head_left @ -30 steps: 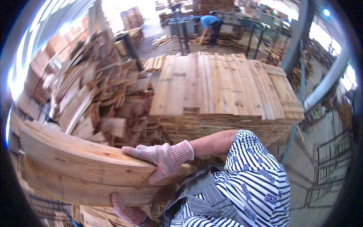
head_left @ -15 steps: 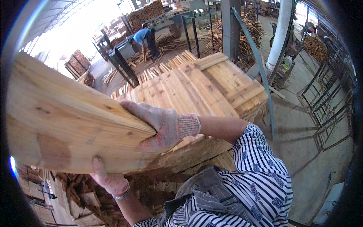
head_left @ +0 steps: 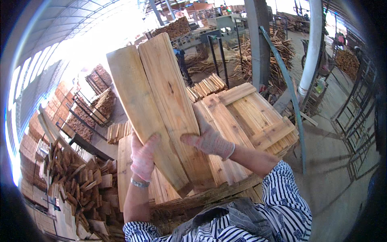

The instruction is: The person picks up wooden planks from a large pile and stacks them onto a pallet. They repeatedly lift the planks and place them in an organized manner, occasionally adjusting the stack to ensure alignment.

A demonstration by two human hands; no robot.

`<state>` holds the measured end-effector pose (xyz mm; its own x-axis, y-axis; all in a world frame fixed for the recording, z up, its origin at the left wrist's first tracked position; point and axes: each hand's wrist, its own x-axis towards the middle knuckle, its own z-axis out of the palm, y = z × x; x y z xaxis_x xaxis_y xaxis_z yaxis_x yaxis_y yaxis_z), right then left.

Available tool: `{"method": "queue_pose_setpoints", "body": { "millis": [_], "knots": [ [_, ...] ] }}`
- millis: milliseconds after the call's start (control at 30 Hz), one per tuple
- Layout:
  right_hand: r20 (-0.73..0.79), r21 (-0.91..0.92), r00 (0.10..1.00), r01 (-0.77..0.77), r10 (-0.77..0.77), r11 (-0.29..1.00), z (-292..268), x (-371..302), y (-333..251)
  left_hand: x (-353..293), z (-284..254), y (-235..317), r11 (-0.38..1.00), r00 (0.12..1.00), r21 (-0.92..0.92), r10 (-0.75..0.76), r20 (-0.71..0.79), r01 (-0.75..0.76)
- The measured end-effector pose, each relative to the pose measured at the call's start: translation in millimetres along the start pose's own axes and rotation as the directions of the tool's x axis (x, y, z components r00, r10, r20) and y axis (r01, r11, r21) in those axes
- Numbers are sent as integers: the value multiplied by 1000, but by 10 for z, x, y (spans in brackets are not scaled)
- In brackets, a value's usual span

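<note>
Two stacks of wooden boards [head_left: 161,109] stand tilted up side by side in front of me, their near ends low over the board pile. My left hand [head_left: 144,157], in a pale work glove, is closed on the left edge with the thumb across the face. My right hand [head_left: 209,139], gloved likewise, grips the right edge, its thumb on the front and its other fingers hidden behind. Below them lies a broad pile of planks [head_left: 236,137], with crosswise boards [head_left: 274,133] on its right part.
Offcuts [head_left: 86,185] lie heaped at my left. A grey post [head_left: 258,44], a bent bluish strip [head_left: 284,76] and a white pipe [head_left: 310,48] rise beyond the pile. Black metal racks [head_left: 354,125] stand on the right. A person [head_left: 181,64] is partly hidden behind the boards.
The boards have swung from lying out at the left to standing tilted up in front of me. Both hands have kept their grip and shifted with them. My view has turned leftward.
</note>
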<state>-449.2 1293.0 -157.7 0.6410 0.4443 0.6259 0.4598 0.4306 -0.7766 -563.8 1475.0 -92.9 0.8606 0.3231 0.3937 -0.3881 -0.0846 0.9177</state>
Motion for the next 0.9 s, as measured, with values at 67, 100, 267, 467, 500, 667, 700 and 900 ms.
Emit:
{"method": "queue_pose_setpoints", "body": {
  "millis": [67, 100, 267, 467, 500, 667, 700, 900],
  "knots": [
    [57, -187, 993, -87, 99, 979, -253, 82, -8, 214, -179, -198, 970, 985, -171, -166, 48, 172],
    [36, -213, 980, -182, 194, 960, -388, 91, -104, 262, -237, -315, 928, 963, -257, -253, 93, 269],
    [-140, -196, 795, -606, 590, 771, -881, 86, -677, 119, -344, -823, 809, 889, -400, -458, 32, 431],
    [-156, -127, 546, -838, 823, 531, -2113, -191, -287, 138, -533, -1717, 695, 807, -459, -583, 92, 554],
    [-118, -26, 492, -870, 862, 493, -2262, -197, -246, 88, -613, -1875, 714, 816, -454, -576, 51, 533],
    [-126, 76, 367, -923, 922, 378, -3113, -623, 436, -159, -637, -2005, 737, 822, -440, -569, 6, 513],
    [-127, 40, 419, -903, 899, 427, -3256, -619, 595, -142, -683, -2105, 740, 829, -459, -559, -14, 491],
    [-494, -835, 539, -512, 682, -200, -1822, -173, 501, -363, -918, -1960, 787, 842, -419, -533, -90, 453]
  ]
}}
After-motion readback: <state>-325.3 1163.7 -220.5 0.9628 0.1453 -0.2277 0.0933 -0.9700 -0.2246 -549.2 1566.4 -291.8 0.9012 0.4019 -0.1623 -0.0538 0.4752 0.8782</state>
